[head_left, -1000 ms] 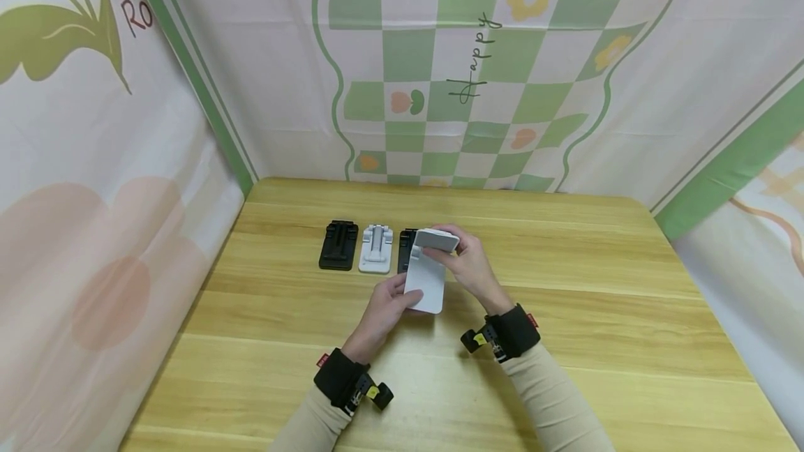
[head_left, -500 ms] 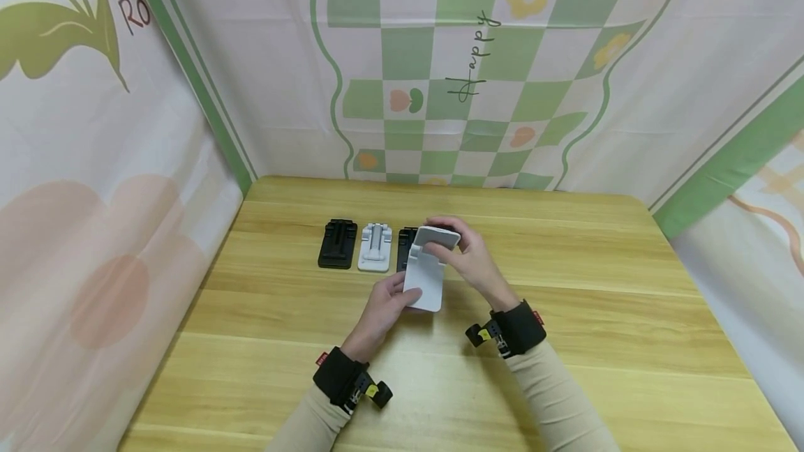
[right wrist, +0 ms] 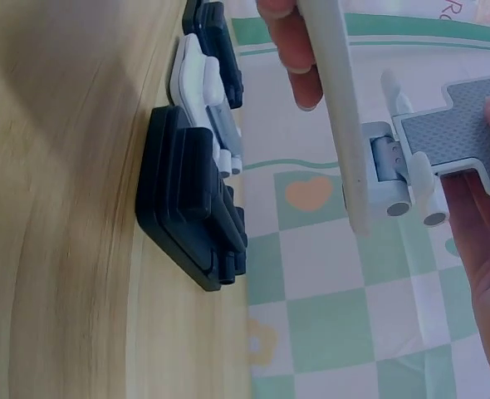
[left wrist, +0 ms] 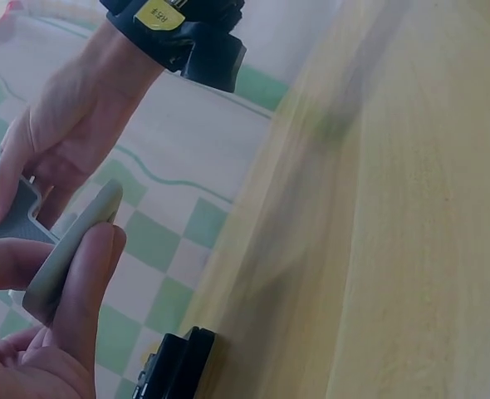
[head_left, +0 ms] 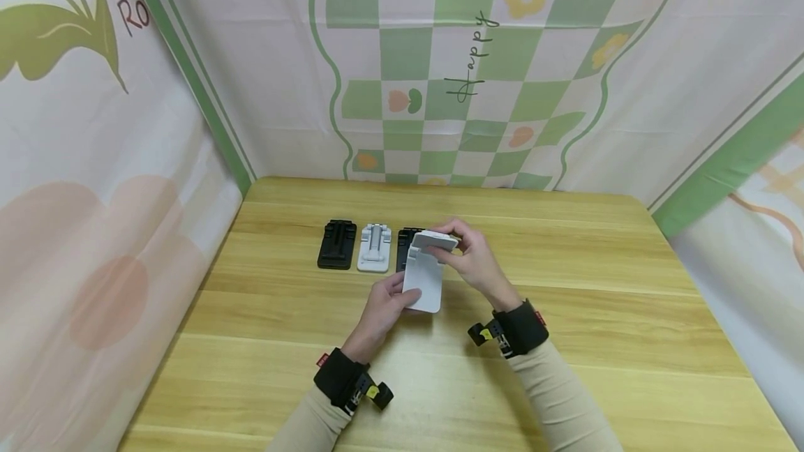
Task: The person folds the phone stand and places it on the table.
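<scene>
Both hands hold a white folding phone stand [head_left: 423,284] above the table. My left hand [head_left: 380,307] grips the lower part of its flat base, thumb on the near face and fingers behind. At the top, my right hand [head_left: 472,261] pinches the stand's upper plate, thumb on the face toward me. In the right wrist view that plate shows a textured grey pad [right wrist: 448,125], and a hinge arm [right wrist: 388,162] joins it to the base, which appears edge-on. The left wrist view shows the base [left wrist: 72,253] between the left thumb and fingers.
Several folded phone stands lie in a row on the wooden table [head_left: 590,312]: a black stand [head_left: 337,245] at left, a white stand [head_left: 375,250] beside it, and another black stand [head_left: 402,260] partly hidden behind the held one. Patterned fabric [head_left: 283,89] hangs around the table.
My right hand has shifted slightly right, and the upper plate first tilted more upright, then tipped back flatter. My left hand has kept its hold on the base with hardly any movement.
</scene>
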Motion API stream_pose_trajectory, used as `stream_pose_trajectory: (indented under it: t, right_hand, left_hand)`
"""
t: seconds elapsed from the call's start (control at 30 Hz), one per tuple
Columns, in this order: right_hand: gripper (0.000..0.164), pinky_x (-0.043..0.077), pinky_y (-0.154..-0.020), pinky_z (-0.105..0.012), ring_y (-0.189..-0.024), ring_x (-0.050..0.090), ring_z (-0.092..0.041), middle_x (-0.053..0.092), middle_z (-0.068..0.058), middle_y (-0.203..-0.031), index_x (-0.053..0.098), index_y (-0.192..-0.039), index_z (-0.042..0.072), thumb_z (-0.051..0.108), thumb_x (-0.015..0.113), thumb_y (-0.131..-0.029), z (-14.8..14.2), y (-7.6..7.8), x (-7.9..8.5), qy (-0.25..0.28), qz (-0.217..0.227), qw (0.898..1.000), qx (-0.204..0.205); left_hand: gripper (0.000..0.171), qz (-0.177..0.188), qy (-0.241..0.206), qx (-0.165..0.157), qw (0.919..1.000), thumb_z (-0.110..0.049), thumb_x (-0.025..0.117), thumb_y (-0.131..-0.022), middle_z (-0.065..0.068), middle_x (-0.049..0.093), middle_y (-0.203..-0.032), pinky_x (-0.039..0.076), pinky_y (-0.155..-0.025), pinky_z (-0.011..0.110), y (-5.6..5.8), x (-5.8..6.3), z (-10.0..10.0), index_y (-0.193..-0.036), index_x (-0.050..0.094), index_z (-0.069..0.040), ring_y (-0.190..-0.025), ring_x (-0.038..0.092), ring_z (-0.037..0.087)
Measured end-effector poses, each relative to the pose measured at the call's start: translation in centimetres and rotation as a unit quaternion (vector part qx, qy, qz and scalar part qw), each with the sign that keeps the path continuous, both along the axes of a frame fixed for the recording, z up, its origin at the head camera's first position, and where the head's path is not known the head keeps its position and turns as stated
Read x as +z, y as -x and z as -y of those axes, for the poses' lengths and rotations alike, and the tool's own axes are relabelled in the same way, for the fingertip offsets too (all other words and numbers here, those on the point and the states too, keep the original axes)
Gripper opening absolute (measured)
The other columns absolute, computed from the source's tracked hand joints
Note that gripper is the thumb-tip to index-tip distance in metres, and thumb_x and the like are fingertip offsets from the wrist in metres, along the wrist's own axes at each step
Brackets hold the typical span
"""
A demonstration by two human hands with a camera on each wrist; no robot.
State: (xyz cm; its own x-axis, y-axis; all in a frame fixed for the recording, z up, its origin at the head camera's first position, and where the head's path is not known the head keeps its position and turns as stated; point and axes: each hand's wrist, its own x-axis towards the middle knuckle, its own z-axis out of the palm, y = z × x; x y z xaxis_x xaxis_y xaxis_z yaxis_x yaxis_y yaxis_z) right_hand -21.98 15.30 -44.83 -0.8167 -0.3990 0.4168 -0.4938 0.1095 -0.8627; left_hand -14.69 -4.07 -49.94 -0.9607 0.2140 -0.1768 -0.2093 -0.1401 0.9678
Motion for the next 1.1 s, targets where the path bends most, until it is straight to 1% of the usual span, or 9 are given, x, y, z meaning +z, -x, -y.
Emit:
stream_pose_trajectory:
  t: [0.17, 0.3, 0.47, 0.6, 0.77, 0.83, 0.93, 1.0, 1.1]
  right_hand:
    - [0.027, 0.056, -0.089, -0.022, -0.104, 0.065, -0.007, 0.068, -0.003, -0.113, 0.063, -0.109, -0.005, -0.016, 0.072, -0.086, 0.0, -0.1, -0.2, 0.009, -0.009, 1.0, 0.005]
    - [0.027, 0.057, -0.091, -0.025, -0.105, 0.065, -0.01, 0.069, -0.008, -0.111, 0.066, -0.107, -0.003, -0.015, 0.074, -0.085, 0.2, -0.2, -0.4, 0.003, -0.016, 1.0, 0.001]
    - [0.028, 0.056, -0.099, -0.033, -0.11, 0.065, -0.019, 0.069, -0.015, -0.112, 0.069, -0.104, 0.001, -0.014, 0.076, -0.082, 0.5, -0.5, -1.0, -0.038, -0.048, 0.998, 0.011]
    - [0.03, 0.056, -0.101, -0.038, -0.11, 0.065, -0.027, 0.069, -0.015, -0.112, 0.069, -0.101, 0.003, -0.017, 0.077, -0.08, 0.8, -0.6, -1.5, -0.041, -0.062, 0.997, 0.016]
    - [0.029, 0.056, -0.099, -0.041, -0.11, 0.066, -0.025, 0.069, -0.014, -0.111, 0.068, -0.099, 0.003, -0.017, 0.077, -0.079, 0.9, -0.5, -1.6, -0.036, -0.072, 0.997, 0.019]
    - [0.029, 0.056, -0.1, -0.039, -0.11, 0.065, -0.024, 0.069, -0.013, -0.11, 0.068, -0.098, 0.003, -0.017, 0.077, -0.079, 1.0, -0.6, -1.6, -0.034, -0.076, 0.996, 0.022]
    - [0.028, 0.055, -0.1, -0.032, -0.11, 0.065, -0.025, 0.069, -0.014, -0.11, 0.069, -0.098, 0.003, -0.017, 0.078, -0.079, 1.0, -0.6, -1.7, -0.034, -0.085, 0.996, 0.023]
    - [0.028, 0.053, -0.101, -0.029, -0.11, 0.066, -0.027, 0.069, -0.015, -0.11, 0.07, -0.098, 0.003, -0.016, 0.078, -0.079, 1.0, -0.7, -1.8, -0.035, -0.091, 0.995, 0.021]
    - [0.031, 0.051, -0.102, -0.027, -0.109, 0.066, -0.032, 0.069, -0.017, -0.11, 0.071, -0.098, 0.002, -0.018, 0.079, -0.076, 1.1, -0.8, -2.0, -0.037, -0.099, 0.994, 0.016]
  left_hand:
    - [0.05, 0.001, -0.003, 0.006, 1.0, -0.004, 0.061, -0.1, 0.029, 0.064, -0.134, 0.062, -0.087, 0.036, 0.0, 0.0, -0.1, -0.146, 0.049, 0.009, -0.117, 0.068, 0.038]
    - [0.05, 0.003, -0.009, 0.007, 0.9999, -0.004, 0.062, -0.1, 0.03, 0.064, -0.133, 0.062, -0.085, 0.035, 0.1, 0.1, -0.1, -0.146, 0.049, 0.01, -0.115, 0.069, 0.039]
    - [0.049, -0.002, -0.023, 0.02, 0.9995, -0.004, 0.062, -0.099, 0.031, 0.063, -0.134, 0.063, -0.083, 0.034, 0.4, 0.2, 0.0, -0.144, 0.049, 0.012, -0.113, 0.069, 0.04]
    - [0.051, -0.002, -0.027, 0.026, 0.9993, -0.004, 0.062, -0.099, 0.033, 0.061, -0.135, 0.063, -0.083, 0.033, 0.6, 0.4, 0.1, -0.145, 0.048, 0.013, -0.114, 0.069, 0.041]
    - [0.052, 0.001, -0.029, 0.027, 0.9992, -0.004, 0.062, -0.099, 0.033, 0.059, -0.137, 0.063, -0.084, 0.034, 0.7, 0.4, 0.1, -0.146, 0.046, 0.013, -0.117, 0.067, 0.042]
    - [0.052, 0.002, -0.031, 0.027, 0.9991, -0.004, 0.062, -0.099, 0.034, 0.059, -0.138, 0.063, -0.084, 0.034, 0.7, 0.4, 0.1, -0.146, 0.046, 0.013, -0.117, 0.067, 0.042]
    - [0.052, 0.003, -0.033, 0.029, 0.999, -0.003, 0.063, -0.099, 0.034, 0.059, -0.137, 0.063, -0.083, 0.034, 0.7, 0.3, 0.1, -0.145, 0.047, 0.013, -0.117, 0.067, 0.042]
    - [0.051, 0.005, -0.035, 0.032, 0.9989, -0.003, 0.063, -0.098, 0.034, 0.059, -0.137, 0.063, -0.083, 0.033, 0.7, 0.4, 0.1, -0.145, 0.048, 0.013, -0.116, 0.067, 0.042]
    - [0.05, 0.006, -0.035, 0.035, 0.9988, -0.002, 0.063, -0.098, 0.034, 0.06, -0.136, 0.063, -0.082, 0.033, 0.6, 0.6, 0.1, -0.144, 0.049, 0.014, -0.115, 0.068, 0.043]
